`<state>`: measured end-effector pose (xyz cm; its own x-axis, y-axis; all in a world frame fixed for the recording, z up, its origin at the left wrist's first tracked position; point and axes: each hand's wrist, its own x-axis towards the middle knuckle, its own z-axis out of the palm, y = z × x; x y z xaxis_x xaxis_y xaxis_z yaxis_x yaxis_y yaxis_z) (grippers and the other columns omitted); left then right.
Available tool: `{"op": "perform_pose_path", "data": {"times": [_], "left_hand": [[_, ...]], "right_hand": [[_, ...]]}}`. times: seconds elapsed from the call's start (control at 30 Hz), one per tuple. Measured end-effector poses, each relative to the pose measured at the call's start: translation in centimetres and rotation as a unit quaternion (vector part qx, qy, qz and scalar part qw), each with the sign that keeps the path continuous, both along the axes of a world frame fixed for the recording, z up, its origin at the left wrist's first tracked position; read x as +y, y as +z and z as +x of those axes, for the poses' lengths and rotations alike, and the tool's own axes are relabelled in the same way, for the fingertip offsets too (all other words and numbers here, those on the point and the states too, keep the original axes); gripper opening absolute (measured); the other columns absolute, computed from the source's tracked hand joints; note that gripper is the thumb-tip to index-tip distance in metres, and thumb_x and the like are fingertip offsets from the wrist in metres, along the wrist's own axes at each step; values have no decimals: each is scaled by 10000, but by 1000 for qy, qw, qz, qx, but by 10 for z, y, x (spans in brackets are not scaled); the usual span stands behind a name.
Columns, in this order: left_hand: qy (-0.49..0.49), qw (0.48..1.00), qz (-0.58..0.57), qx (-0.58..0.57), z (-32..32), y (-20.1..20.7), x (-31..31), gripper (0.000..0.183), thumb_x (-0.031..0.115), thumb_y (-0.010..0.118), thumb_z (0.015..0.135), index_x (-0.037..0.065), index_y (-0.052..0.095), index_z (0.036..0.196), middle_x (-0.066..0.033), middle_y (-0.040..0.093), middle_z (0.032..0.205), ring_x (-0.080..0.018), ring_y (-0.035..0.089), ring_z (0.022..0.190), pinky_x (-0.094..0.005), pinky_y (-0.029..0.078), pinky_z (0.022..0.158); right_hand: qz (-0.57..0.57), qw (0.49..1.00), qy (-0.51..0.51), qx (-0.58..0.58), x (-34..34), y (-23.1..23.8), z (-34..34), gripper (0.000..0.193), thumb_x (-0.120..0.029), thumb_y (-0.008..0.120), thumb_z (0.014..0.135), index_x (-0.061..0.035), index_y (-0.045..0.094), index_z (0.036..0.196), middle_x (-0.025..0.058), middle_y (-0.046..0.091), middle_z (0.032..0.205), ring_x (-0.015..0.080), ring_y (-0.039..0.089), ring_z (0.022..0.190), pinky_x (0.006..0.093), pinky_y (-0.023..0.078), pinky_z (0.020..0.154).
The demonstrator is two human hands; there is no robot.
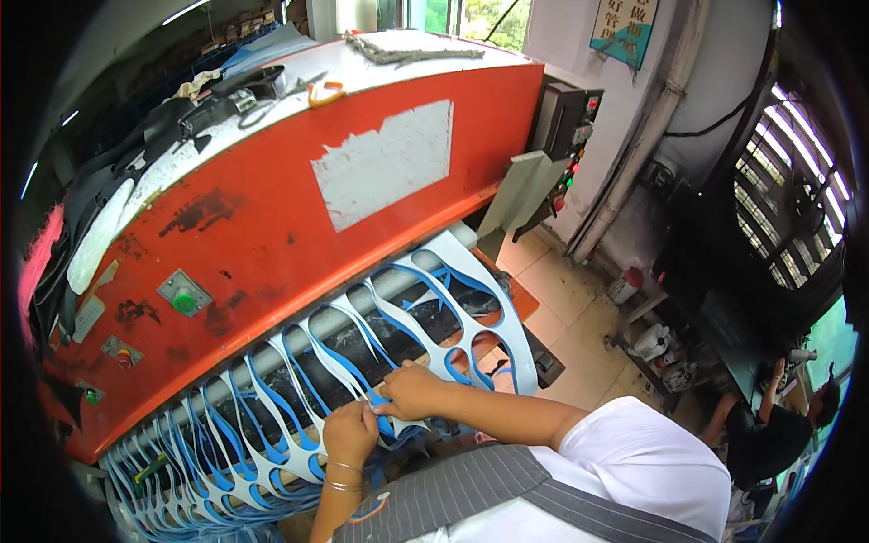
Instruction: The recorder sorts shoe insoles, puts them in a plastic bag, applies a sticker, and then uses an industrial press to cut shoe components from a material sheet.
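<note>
A long white-and-blue sheet (518, 348), punched through with rows of oval holes, drapes over the front of a red machine (262, 262). Only thin strips remain between its holes. Near the sheet's front edge, my left hand (351, 433) is closed, its fingertips pinching a strip. My right hand (412, 391) is closed just beside it, gripping the same sheet with bent fingers. The two hands nearly touch. What lies right between the fingertips is partly hidden. Behind the strips run a pale roller (463, 235) and a dark surface.
A green button (184, 301) sits on the machine's front. At its right end stands a control box (572, 154) with lit lamps. Orange-handled scissors (326, 93) and dark scraps lie on the white top. A co-worker in dark clothing (769, 443) is at the far right.
</note>
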<state>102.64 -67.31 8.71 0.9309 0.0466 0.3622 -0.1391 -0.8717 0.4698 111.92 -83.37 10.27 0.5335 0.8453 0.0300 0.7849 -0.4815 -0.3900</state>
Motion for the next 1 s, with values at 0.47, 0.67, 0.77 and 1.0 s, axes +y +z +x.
{"op": "perform_pose_path", "data": {"times": [0.47,0.67,0.77,1.0], "left_hand": [[70,987,72,126,34,65,-53,255,343,710,755,95,655,779,-100,597,620,-329,615,629,-406,489,581],[-165,977,-60,-121,152,13,-146,165,187,712,772,66,630,850,-78,607,895,-294,605,826,-368,496,712],[-170,985,5,-13,173,-12,-158,158,212,709,772,90,637,843,-49,606,894,-271,610,831,-357,505,703],[-277,960,48,-9,181,-18,-157,142,200,721,740,105,628,791,-47,581,798,-248,607,753,-353,493,624]], "right_hand": [[252,964,-87,-5,-143,13,105,262,-258,596,882,-40,658,1012,128,637,1029,303,583,993,381,464,881],[274,950,21,-148,-172,-25,165,243,-135,688,756,-21,653,968,99,636,971,299,574,974,383,466,847],[182,958,150,-163,-193,-32,164,182,-135,686,680,-44,629,828,53,595,847,247,569,869,370,466,757],[193,966,143,-100,-206,-42,154,116,-135,639,743,-78,601,837,44,537,819,243,542,849,366,427,738]]}}
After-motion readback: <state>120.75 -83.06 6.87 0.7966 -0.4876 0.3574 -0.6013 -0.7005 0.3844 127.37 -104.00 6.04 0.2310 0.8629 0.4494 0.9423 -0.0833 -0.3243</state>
